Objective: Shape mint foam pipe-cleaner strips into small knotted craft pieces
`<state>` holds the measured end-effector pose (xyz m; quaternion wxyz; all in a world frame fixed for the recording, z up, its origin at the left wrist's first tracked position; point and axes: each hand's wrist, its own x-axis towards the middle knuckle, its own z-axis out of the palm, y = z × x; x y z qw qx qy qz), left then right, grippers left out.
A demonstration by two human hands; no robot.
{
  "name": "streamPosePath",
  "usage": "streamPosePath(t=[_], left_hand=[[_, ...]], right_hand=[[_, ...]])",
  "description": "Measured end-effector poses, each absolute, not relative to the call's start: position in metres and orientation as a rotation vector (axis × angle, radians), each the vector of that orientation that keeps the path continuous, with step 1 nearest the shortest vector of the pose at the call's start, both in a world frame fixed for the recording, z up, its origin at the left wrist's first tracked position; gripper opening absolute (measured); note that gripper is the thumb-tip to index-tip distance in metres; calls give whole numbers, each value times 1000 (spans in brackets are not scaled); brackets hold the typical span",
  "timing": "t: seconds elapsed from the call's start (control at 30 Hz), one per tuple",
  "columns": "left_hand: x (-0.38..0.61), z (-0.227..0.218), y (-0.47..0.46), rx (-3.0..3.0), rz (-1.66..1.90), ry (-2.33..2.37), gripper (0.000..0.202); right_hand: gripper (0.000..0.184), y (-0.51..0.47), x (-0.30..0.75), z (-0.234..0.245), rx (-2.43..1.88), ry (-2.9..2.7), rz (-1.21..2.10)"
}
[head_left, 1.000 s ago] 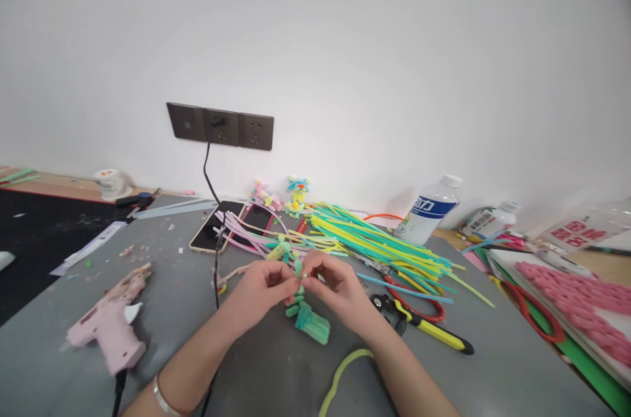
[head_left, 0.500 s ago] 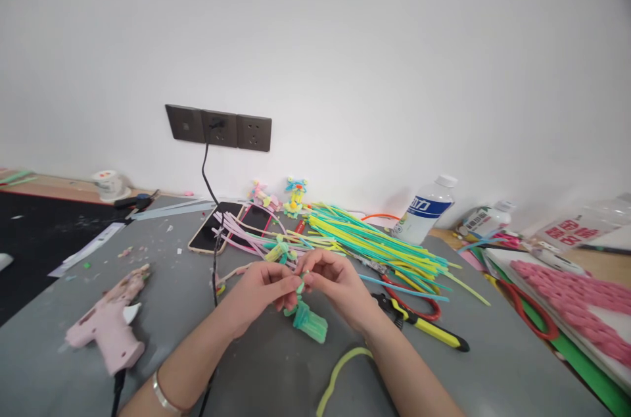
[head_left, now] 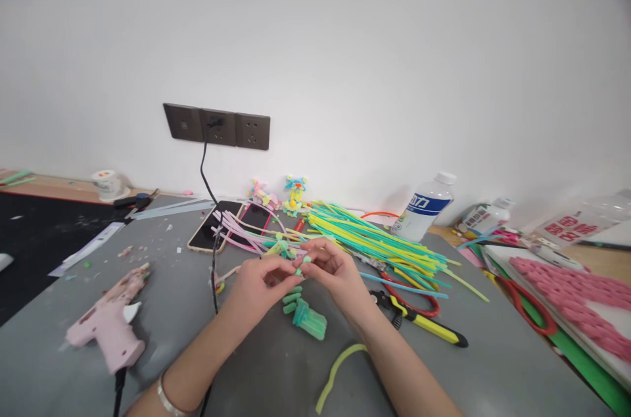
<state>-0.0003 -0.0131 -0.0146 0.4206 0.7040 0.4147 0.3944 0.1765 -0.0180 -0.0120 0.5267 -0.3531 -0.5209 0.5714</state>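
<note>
My left hand (head_left: pixel 256 289) and my right hand (head_left: pixel 335 275) meet over the middle of the grey table (head_left: pixel 276 377). Their fingertips pinch a small green piece (head_left: pixel 299 268) between them. Just below the hands, on the table, lies a bundle of short green tube pieces (head_left: pixel 309 321) with two loose green bits (head_left: pixel 292 302) beside it. A pale yellow-green strip (head_left: pixel 338 374) curves on the table near my right forearm.
A pink glue gun (head_left: pixel 108 328) lies at the left, its black cord running to the wall socket (head_left: pixel 217 127). Two phones (head_left: pixel 231 226), long coloured strips (head_left: pixel 374 243), yellow-handled pliers (head_left: pixel 424 325), a red ring (head_left: pixel 530 308), a bottle (head_left: pixel 424 206) and a pink braided piece (head_left: pixel 576 298) crowd the back and right.
Both hands have risen slightly away from the green bundle, which stays on the table. The pinched piece came up with them.
</note>
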Motion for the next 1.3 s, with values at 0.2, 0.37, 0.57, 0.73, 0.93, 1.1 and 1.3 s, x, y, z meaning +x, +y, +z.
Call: streamPosePath(t=[0.2, 0.37, 0.57, 0.73, 0.93, 1.1, 1.3], left_hand=[[-2, -12, -10, 1738, 1008, 1072, 16], [-1, -12, -8, 1587, 1002, 1039, 18], [-2, -13, -9, 1633, 1051, 1039, 17], [-2, -11, -8, 1704, 1039, 1066, 15], [-2, -10, -11, 1759, 1042, 1094, 16], [-3, -4, -13, 1668, 999, 1059, 22], [-6, -2, -12, 1328, 811, 844, 34]], right_hand=[[24, -16, 177, -11, -989, -1319, 1226], [23, -17, 177, -9, -967, -1315, 1240], [25, -17, 175, -9, -939, -1288, 1295], [28, -17, 175, -12, -961, -1287, 1336], [26, -17, 176, -16, -992, -1344, 1261], [13, -20, 178, -15, -1045, -1622, 819], [6, -24, 182, -5, -900, -1823, 518]])
